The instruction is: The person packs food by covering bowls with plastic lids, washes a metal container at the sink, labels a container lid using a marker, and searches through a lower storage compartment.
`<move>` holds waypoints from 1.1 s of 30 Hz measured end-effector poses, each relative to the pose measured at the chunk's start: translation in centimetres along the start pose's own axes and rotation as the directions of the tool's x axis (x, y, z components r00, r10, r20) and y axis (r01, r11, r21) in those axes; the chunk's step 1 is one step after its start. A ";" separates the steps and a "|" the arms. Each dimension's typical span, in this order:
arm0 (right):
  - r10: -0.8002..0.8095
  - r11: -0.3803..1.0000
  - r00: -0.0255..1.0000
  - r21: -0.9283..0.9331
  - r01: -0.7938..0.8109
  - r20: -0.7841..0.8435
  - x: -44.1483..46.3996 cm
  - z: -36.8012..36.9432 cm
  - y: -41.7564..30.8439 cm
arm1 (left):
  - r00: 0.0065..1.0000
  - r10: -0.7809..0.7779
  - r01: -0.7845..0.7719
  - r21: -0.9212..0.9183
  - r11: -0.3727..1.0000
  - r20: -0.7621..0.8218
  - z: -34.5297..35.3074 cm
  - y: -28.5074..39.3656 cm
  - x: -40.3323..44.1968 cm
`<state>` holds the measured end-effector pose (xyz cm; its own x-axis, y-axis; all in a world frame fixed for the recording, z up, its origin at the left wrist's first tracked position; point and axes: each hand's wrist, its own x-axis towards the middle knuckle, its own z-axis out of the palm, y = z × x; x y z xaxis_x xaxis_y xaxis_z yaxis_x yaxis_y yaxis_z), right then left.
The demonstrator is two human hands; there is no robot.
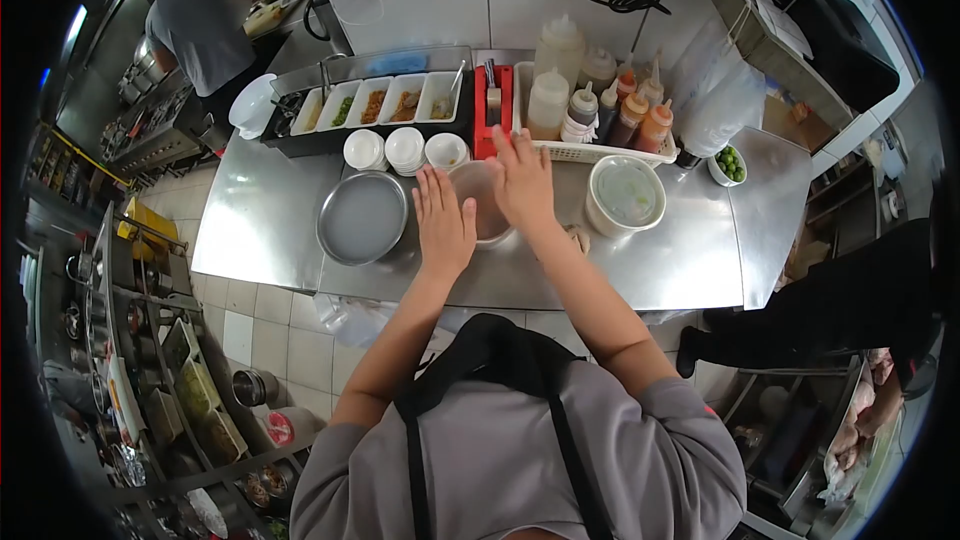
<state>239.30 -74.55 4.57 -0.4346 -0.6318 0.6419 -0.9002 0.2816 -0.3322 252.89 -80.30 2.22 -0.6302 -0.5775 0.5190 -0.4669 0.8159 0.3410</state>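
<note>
My left hand (445, 225) is held flat with its fingers stretched out, at the left edge of a round tub (484, 198) that looks covered. My right hand (523, 185) is open too, its fingers spread over the tub's right side and pointing toward a red tape dispenser (480, 118). Both hands partly hide the tub, and I cannot tell how firmly they touch it. Left of my left hand lies a round grey metal tray (362, 219). A lidded white tub (626, 194) stands to the right of my right hand.
Stacked small white bowls (405, 149) stand before a rack of filled containers (374, 105). A white basket (600, 153) holds several sauce bottles. Limes fill a bowl (727, 167) at right. Another person (205, 25) stands back left; a dark-clothed person (850, 295) is at right.
</note>
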 end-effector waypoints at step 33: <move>0.104 0.633 0.780 0.564 -0.530 0.616 -5.0 -6.9 -3.4 | 0.666 -0.394 0.745 -0.542 0.389 0.633 4.1 -2.7 11.1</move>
<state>244.35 -67.31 7.27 -0.4149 -0.9090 0.0404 -0.3232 0.1058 -0.9404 244.60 -89.06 3.87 -0.6288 -0.7235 -0.2850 -0.3147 -0.0983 0.9441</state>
